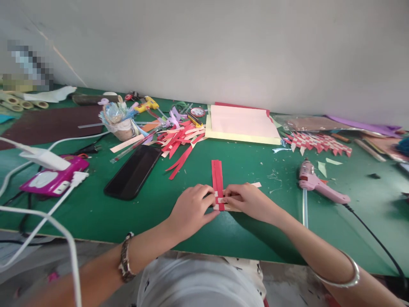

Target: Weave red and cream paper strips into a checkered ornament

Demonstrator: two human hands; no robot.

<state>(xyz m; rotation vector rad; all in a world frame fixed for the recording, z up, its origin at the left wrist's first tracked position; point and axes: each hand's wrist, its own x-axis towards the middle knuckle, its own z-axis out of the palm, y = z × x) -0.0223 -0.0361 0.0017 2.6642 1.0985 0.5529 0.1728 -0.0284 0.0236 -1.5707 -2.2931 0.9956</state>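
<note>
Both my hands meet over a small weave of red and cream paper strips [218, 179] on the green table [243, 230]. My left hand [191, 209] has its fingers curled and pinches the left side of the weave. My right hand [247, 199] pinches the cream strips from the right. Two red strips stick out away from me, and a cream strip end pokes out past my right hand. The crossing itself is mostly hidden under my fingers.
A black phone [133, 172] lies to the left, with a pile of red and cream strips [180, 138] behind it. A pink glue gun [315, 182] with its cord lies to the right. Farther back are paper sheets [243, 123], a finished woven band [318, 143], a cup of tools [119, 121] and a magenta power strip [54, 177].
</note>
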